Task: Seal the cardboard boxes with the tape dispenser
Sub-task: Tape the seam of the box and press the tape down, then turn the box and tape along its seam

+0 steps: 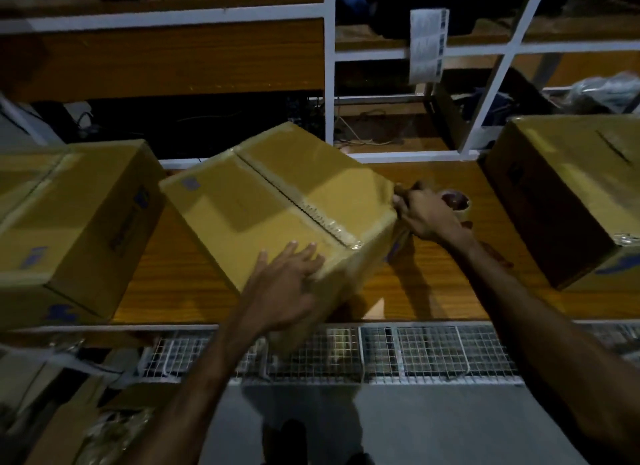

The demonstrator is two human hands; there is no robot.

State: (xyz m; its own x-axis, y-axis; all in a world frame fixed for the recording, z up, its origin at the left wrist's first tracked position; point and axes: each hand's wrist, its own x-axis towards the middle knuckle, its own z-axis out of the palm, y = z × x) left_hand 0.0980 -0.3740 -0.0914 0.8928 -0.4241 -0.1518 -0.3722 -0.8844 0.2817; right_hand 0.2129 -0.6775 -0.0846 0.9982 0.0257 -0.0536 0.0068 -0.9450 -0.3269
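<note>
Tan corrugated cardboard box [277, 208], the middle of three on the wooden table [180, 277], sits skewed, one corner overhanging the near edge above a white wire-mesh basket [415, 354]. Its top seam, the long axis that matters, runs diagonally from the far left corner down toward the near right edge, and clear tape already glints along the nearer stretch of it.

Left hand [284, 284] lies flat on the near corner of the box, its fingers [304, 253] straight and slightly spread, pressing down just left of where the seam ends. Right hand [429, 215] is at the box's right edge, curled round the handle of a tape dispenser with a brown roll [455, 201]; the roll shows just beyond the knuckles, on the side away from the box. Motion blur smears the blade end, so whether it touches the cardboard is hard to say, though it seems to sit at the upper right edge of the box, well up from the seam's near end.

Right hand is plainly the nearer to the dispenser, and the left is the steadying one. Any further strip probably calls for drawing the dispenser along or across that diagonal line while the left palm keeps the box from sliding.

Another tan cardboard box [69, 229] stands just beside on the left; a third tan box [568, 194] stands apart on the right.
</note>
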